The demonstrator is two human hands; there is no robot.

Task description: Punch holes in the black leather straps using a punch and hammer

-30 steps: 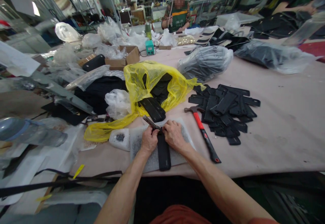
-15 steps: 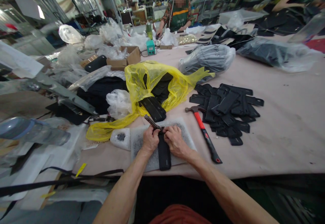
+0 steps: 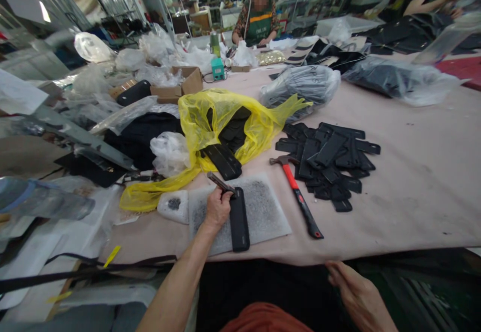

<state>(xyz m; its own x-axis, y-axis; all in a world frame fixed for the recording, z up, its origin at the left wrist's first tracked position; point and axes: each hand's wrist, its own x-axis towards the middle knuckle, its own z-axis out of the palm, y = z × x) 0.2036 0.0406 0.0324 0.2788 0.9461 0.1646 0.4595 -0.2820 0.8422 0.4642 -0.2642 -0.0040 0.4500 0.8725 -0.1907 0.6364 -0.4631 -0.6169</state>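
Observation:
My left hand (image 3: 218, 207) is closed round a dark metal rod-like tool (image 3: 221, 182), whose lower end touches the upper end of a black flat piece (image 3: 239, 221). That piece lies lengthwise on a translucent, speckled mat (image 3: 268, 209). My right hand (image 3: 353, 292) is off the table, below its front edge at the right; its fingers are blurred, and whether they hold anything is hidden. A hammer (image 3: 296, 196) with a red and black handle lies right of the mat. Beyond it is a pile of similar black pieces (image 3: 326, 156).
A yellow plastic bag (image 3: 195, 116) with black pieces inside lies behind the mat. A small white block (image 3: 173, 206) stands left of it. Grey metal bar (image 3: 82, 134) and clear plastic bags are at left. Across the table sits a person (image 3: 259, 21).
My right hand has left the black piece and moved right and down, past the table edge. My left hand still holds the metal tool. The whole view has shifted slightly.

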